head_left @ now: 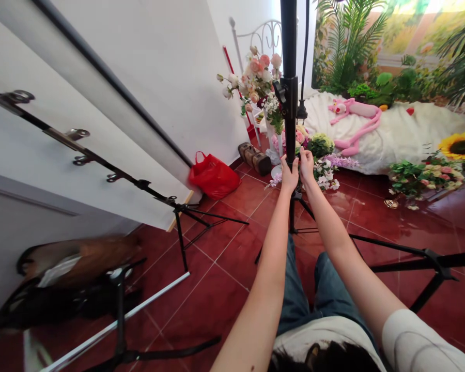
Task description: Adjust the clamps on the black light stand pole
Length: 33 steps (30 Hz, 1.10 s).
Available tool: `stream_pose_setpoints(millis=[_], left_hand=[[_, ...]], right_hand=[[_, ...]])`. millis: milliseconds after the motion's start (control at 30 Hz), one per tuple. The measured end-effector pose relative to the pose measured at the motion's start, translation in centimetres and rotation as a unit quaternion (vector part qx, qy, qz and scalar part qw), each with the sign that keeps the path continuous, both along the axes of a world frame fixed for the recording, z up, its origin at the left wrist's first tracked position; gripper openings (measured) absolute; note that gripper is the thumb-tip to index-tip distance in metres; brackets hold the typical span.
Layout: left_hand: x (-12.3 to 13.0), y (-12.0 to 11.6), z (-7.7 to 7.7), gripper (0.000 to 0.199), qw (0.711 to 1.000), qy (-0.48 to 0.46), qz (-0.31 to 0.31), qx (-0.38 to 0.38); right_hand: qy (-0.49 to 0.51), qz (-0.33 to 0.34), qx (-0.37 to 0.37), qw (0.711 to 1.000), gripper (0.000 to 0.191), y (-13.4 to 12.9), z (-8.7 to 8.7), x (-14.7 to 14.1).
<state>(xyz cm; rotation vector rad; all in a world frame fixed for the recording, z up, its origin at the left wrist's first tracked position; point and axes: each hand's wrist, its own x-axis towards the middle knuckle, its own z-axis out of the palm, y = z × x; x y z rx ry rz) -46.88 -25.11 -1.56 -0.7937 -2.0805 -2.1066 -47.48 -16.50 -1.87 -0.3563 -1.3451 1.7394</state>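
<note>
So, jeans [327, 289]: knees apart just behind the pole, which probably leaves both arms a straight reach at it.
Left hand [290, 178]: wrapped on the pole, fingers closed round it. Looks like the one doing the steadying.
Right hand [307, 168]: right beside the left, fingers bunched narrow at the pole's right side. Can't tell if they're pinching anything small.
Pole [290, 134]: black, roughly upright, dead ahead of the person. Two hands at the same height should stop it twisting, I'd say.
Knob [281, 93]: on the pole's collar, above both hands.
Plug [301, 110]: hanging on a black cable just right of the pole, close enough to get knocked.
Black legs [401, 248]: spread across the floor to the right, kinda in the way of stepping there.
White tube [151, 299]: lying on the red tiles [225, 243] to the left, easy to trip on.
Other stand [180, 235]: standing left, next to the big panel, legs splayed out.
Red bag [215, 176]: slumped on the floor by the wall.
Flowers [323, 146]: crowded behind the pole and hands, so not much slack that way.
Pink toy [360, 109]: sprawled on the white blanket [411, 137].
Backdrop [403, 41]: garden print, with leafy plants in front.
</note>
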Motion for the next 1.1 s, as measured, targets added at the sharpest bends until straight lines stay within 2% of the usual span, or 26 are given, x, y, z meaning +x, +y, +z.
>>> stream_pose_setpoints(millis=[100, 233, 367, 533, 667, 767, 833, 900, 933, 1033, 1100], left_hand=[[0.3, -0.1, 0.2, 0.048, 1.000, -0.005, 0.013, -0.009], [0.5, -0.3, 0.2, 0.048, 0.999, -0.014, 0.033, -0.026], [0.4, -0.3, 0.2, 0.047, 0.999, -0.011, 0.028, -0.028], [0.7, -0.2, 0.5, 0.047, 0.998, -0.016, 0.042, -0.041], [1.3, -0.5, 1.3, 0.044, 0.995, -0.034, 0.052, -0.084], [1.7, -0.9, 2.0, 0.045, 0.989, -0.039, 0.053, -0.130], [1.9, -1.2, 2.4, 0.047, 0.986, -0.038, 0.051, -0.151], [2.1, -1.4, 2.8, 0.048, 0.985, -0.040, 0.054, -0.157], [2.1, -1.4, 2.8, 0.049, 0.985, -0.042, 0.055, -0.158], [2.5, -1.4, 2.0, 0.056, 0.980, -0.080, 0.072, -0.165], [3.3, -0.9, 0.4, 0.063, 0.969, -0.134, 0.119, -0.168]], right_hand=[[0.017, -0.033, 0.025, 0.999, 0.045, -0.1, 0.4, 0.0], [0.017, -0.022, 0.051, 0.998, 0.050, 0.0, 0.8, -0.1], [0.006, -0.012, 0.038, 0.999, 0.053, 0.5, 0.7, -0.4], [-0.032, 0.014, 0.035, 0.999, 0.049, 1.0, 0.9, -0.4], [-0.064, -0.009, 0.065, 0.996, 0.040, 0.4, 1.2, 1.4], [-0.099, -0.025, 0.130, 0.986, 0.033, -0.8, 0.3, 5.6], [-0.120, 0.018, 0.141, 0.983, 0.033, -1.8, -1.3, 10.0], [-0.151, 0.086, 0.107, 0.979, 0.033, -2.8, -3.8, 15.6], [-0.163, 0.087, 0.089, 0.979, 0.032, -3.2, -5.1, 18.6], [-0.214, 0.031, 0.023, 0.976, 0.035, -4.0, -9.0, 28.1], [-0.253, -0.008, -0.037, 0.967, 0.040, -3.8, -11.1, 34.3]])
